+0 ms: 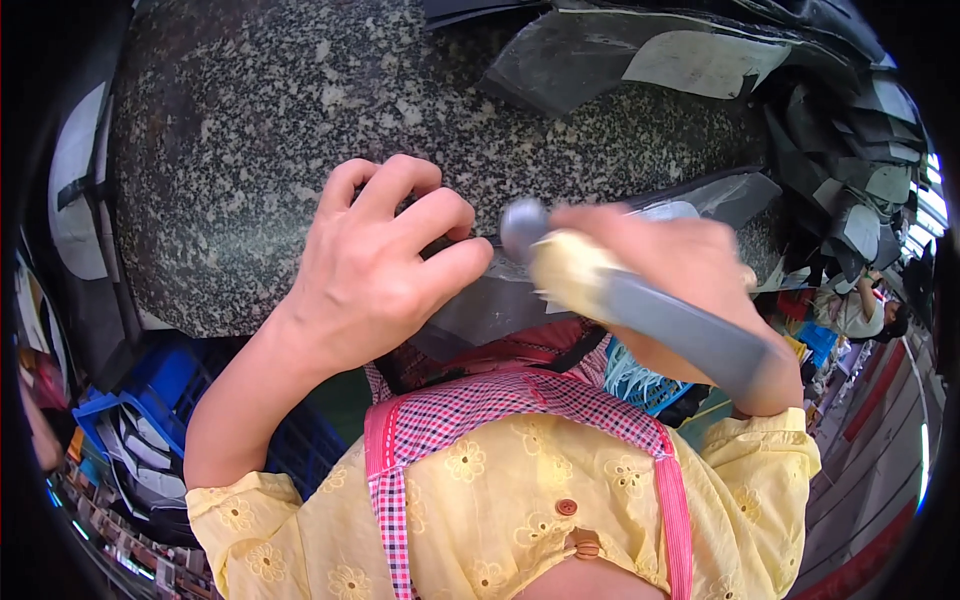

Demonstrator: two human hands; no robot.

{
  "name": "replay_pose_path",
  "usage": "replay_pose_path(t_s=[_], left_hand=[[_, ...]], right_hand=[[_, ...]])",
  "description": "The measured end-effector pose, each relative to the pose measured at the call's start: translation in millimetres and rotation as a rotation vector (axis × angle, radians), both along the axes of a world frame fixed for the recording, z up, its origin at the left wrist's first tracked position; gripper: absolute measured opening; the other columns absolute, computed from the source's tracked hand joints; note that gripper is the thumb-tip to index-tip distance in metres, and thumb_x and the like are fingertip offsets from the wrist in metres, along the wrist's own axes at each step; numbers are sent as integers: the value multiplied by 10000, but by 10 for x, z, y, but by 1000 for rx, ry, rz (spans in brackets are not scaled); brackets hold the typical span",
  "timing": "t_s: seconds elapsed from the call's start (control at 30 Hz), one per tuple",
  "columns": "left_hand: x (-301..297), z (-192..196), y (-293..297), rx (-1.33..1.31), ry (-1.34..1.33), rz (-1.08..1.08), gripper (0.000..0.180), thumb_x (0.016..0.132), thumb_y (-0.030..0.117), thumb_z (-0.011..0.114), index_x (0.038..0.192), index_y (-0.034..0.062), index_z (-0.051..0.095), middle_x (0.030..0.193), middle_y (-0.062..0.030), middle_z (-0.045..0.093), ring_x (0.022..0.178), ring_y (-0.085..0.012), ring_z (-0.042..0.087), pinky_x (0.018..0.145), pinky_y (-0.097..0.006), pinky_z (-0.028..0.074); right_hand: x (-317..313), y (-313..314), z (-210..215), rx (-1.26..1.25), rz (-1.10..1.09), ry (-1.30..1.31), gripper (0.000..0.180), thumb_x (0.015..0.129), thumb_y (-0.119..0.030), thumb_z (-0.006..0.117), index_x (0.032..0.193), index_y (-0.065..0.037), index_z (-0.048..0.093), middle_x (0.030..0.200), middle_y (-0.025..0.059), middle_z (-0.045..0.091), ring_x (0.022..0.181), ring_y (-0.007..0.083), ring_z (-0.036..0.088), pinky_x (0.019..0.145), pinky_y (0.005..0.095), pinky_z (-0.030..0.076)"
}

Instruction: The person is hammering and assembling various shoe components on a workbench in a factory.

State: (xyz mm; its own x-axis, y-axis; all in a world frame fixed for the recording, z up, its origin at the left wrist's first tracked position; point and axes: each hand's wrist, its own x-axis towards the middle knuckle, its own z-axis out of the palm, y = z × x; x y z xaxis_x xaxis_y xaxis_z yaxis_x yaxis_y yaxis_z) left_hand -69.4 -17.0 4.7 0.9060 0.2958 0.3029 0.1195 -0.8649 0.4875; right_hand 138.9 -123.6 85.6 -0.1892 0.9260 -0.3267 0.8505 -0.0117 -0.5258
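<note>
In my judgement the work on the dark sheet [485, 312], which lies along the near edge of the stone surface [230, 190], is not finished; more dark pieces [560, 65] lie toward the far right corner, but whether they are done or waiting I cannot tell. The left hand [380, 255] has its fingers curled beside this sheet, pinching what I cannot tell, while the blurred right hand [675, 250] closes around a grey tool [690, 328], its round end near the left fingertips.
</note>
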Motion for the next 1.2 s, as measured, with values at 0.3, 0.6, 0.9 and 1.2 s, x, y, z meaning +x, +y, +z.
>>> replay_pose_path(t_s=[0.3, 0.6, 0.9, 1.2], left_hand=[[-59, -4, -19, 10, -53, 99, 223, 638, 173, 779, 839, 154, 684, 909, -1, 598, 972, -277, 543, 800, -432, 404], [-107, -54, -86, 48, -63, 110, 207, 643, 193, 765, 825, 145, 679, 870, 10, 600, 940, -265, 556, 805, -417, 401], [-220, 13, -291, -8, 10, 355, 240, 658, 199, 798, 880, 134, 732, 914, -5, 621, 1004, -276, 542, 853, -407, 401], [-196, -33, -364, -54, -69, 373, 211, 639, 127, 798, 835, 131, 722, 878, 9, 626, 1012, -284, 547, 863, -407, 390]], right_hand=[[-1, 65, 53, 107, -35, -20, 401, 682, -110, 724, 1058, -101, 586, 790, 108, 658, 715, 316, 663, 598, 384, 501], [-20, 139, -53, 92, 97, -135, 391, 694, -69, 685, 1071, -88, 581, 821, 103, 676, 692, 304, 666, 599, 382, 517], [-95, 41, -96, 22, 101, -53, 474, 673, -81, 706, 1131, -82, 581, 831, 112, 673, 695, 292, 670, 575, 372, 502], [-208, -73, -132, 80, -141, 46, 406, 728, -107, 739, 1113, -81, 612, 843, 114, 677, 729, 295, 677, 621, 328, 510]])
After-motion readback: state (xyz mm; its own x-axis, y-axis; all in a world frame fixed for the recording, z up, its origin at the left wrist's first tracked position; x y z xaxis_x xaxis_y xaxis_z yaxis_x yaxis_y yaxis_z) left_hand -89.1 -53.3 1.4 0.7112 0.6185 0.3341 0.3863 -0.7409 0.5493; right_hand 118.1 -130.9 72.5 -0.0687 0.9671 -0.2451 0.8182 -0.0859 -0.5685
